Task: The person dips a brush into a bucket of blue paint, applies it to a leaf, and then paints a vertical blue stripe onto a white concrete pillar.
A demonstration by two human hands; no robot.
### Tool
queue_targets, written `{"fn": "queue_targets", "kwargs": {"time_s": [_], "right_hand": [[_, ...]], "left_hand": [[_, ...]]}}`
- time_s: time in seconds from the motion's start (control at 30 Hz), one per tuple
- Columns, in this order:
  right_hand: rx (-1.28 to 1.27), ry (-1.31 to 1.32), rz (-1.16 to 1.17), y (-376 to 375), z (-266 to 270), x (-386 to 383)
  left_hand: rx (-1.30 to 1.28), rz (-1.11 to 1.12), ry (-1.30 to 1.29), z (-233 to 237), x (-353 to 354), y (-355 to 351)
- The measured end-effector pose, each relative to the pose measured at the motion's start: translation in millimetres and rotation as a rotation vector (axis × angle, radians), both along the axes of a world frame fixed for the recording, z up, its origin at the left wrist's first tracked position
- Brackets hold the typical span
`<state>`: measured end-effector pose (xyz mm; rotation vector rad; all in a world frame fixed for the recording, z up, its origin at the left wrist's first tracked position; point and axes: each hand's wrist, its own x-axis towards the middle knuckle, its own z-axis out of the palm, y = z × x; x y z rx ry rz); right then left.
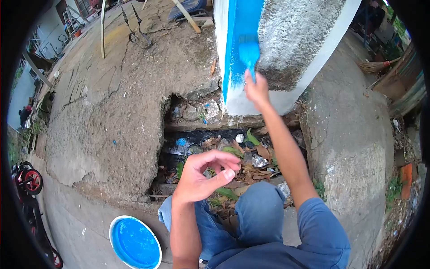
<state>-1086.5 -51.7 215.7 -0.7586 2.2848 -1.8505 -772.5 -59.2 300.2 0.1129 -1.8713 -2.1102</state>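
Note:
My right hand [257, 92] is closed around the handle of a paintbrush [249, 51] covered in blue paint. Its bristles are against the blue-painted strip [242, 20] on the left side of a wall post [286, 49]; the brush is slightly blurred. The post's middle is rough and grey, with white along its edges. Over my knees hovers my left hand [208, 175], open and holding nothing, its fingers loosely curved with a gap to the thumb. A round white-rimmed basin [113, 233] of blue paint [136, 242] rests on the concrete at lower left.
Below the post, a broken gutter [215, 143] holds dry leaves, foil and litter. Cracked concrete [112, 130] spreads to its left. Further out are a toppled-looking red-wheeled motorcycle [32, 184] on the left, a broom [378, 66] on the right and thin wooden poles [103, 31].

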Motion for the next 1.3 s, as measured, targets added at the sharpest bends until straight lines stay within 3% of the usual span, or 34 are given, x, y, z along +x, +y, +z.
{"fn": "queue_targets", "kwargs": {"time_s": [0.03, 0.1, 0.2, 0.3, 0.37, 0.47, 0.5, 0.77, 0.97, 1.1, 1.2, 1.3], "right_hand": [[0.011, -0.057, 0.011, 2, -23, 9], [-0.023, -0.528, 0.122, 14, -53, 32], [0.04, -0.852, 0.199, 25, -107, 47], [-0.02, -0.98, 0.216, 26, -161, 49], [-0.075, -1.134, 0.214, 22, -172, 42], [-0.221, -1.235, 0.139, 11, -143, 32], [-0.247, -1.228, 0.041, 4, -132, 28], [-0.381, -0.995, 0.138, -9, 21, 40], [-0.418, -0.782, 0.245, 11, 74, 62], [-0.39, -0.69, 0.238, 1, 52, 51], [-0.315, -0.727, 0.191, -9, -9, 38], [-0.229, -0.925, 0.145, -6, -67, 44]], "left_hand": [[0.021, 0.01, -0.001, -1, 1, 0], [0.002, 0.004, -0.018, -1, 3, -2], [-0.008, -0.006, -0.027, -2, 3, -4], [0.011, -0.002, -0.038, -1, 1, -4], [-0.009, -0.014, -0.042, 1, -2, -4], [-0.029, -0.022, -0.057, 4, -3, -4], [-0.034, -0.03, -0.049, 5, -4, -4], [-0.017, -0.028, -0.022, 0, -7, -3], [-0.031, -0.03, -0.03, -6, -4, -8], [-0.035, -0.031, -0.035, -5, -2, -10], [-0.044, -0.033, -0.038, -2, 1, -7], [-0.048, -0.025, -0.03, 0, 5, -8]]}}
